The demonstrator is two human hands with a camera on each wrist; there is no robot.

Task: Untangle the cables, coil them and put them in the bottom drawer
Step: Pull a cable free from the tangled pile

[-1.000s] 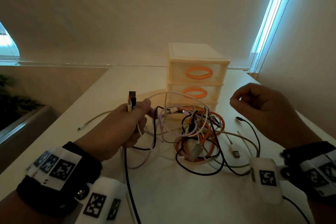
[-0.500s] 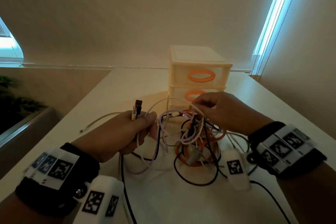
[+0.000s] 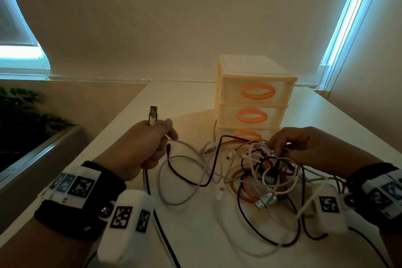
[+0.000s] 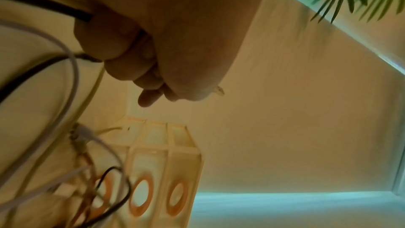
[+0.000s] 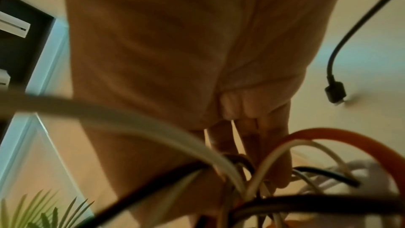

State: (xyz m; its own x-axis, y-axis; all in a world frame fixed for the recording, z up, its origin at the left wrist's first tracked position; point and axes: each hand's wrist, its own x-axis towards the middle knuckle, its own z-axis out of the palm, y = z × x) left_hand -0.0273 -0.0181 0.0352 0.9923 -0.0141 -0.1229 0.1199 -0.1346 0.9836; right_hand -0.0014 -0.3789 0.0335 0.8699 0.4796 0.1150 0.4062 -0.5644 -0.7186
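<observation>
No readable text, brand or number anywhere; only black-and-white square code markers [image 3: 81, 186] showed on the wrist bands, left and right.

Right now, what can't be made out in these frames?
- Bottom drawer: head view, front partly behind raised cables and the right hand.
- Which cable the right hand's fingers pinch: right wrist view blurred, strands overlap in the tangle.
- How many cables the left hand grips: fist covers them; two plugs stick out above.
</observation>
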